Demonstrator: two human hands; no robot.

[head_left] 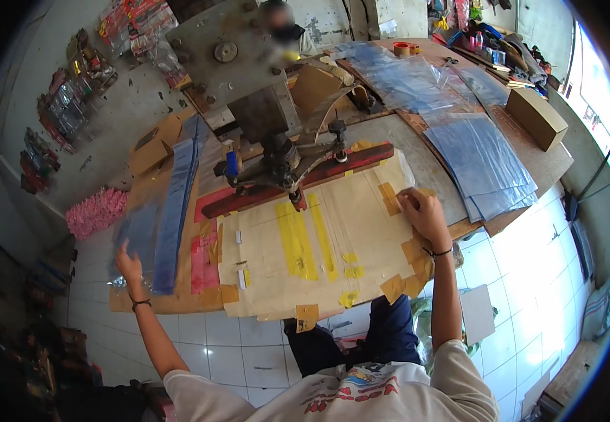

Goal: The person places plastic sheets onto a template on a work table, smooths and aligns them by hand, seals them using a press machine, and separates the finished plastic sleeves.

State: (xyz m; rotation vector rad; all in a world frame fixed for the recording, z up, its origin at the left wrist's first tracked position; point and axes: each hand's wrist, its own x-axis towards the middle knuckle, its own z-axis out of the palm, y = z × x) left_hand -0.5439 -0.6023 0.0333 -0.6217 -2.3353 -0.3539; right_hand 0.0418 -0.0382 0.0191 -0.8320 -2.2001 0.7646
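At the left edge of the table, my left hand (129, 266) rests over clear plastic sheets (138, 228) with its fingers apart. A long stack of bluish plastic strips (175, 211) lies just right of it. My right hand (424, 214) is closed at the right edge of a beige board (270, 246), fingers bent down; whatever they hold is hidden. Brown and yellow tape (296, 243) marks the board. Across its far side runs a dark red bar (227, 204) under a metal press (231, 53).
Blue plastic sheets (480, 165) lie in stacks on the right, with a cardboard box (535, 118) beyond. An orange tape roll (406, 48) and scissors (450, 61) are farther back. Another person (291, 35) is behind the press. Pink material (97, 212) sits at left.
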